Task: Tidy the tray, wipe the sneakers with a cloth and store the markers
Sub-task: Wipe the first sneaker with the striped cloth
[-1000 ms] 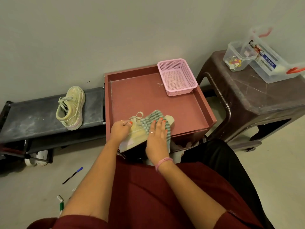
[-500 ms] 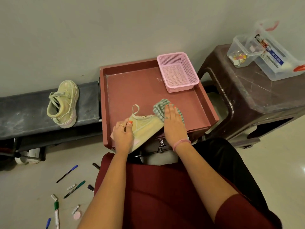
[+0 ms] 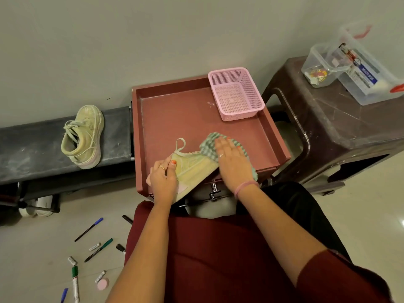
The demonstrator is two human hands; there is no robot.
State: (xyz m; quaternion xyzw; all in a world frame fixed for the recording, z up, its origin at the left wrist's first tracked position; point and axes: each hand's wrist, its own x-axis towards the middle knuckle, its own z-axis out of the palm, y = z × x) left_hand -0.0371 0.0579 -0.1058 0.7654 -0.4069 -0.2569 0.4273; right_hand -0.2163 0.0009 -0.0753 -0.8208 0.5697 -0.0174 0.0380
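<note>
Steadying the sneaker (image 3: 194, 166) heel-end at the tray's (image 3: 140, 136) near edge with curled left hand (image 3: 162, 179) fingers, pressing the cloth (image 3: 209, 146) toeward under flat right hand (image 3: 232, 162) fingers.

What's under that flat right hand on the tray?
A green checked cloth lies under the right hand, pressed on the toe end of the sneaker. The toe itself is covered.

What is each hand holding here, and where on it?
The left hand grips the sneaker at its heel end. The right hand lies flat, fingers straight, pressing the checked cloth onto the sneaker's toe end.
</note>
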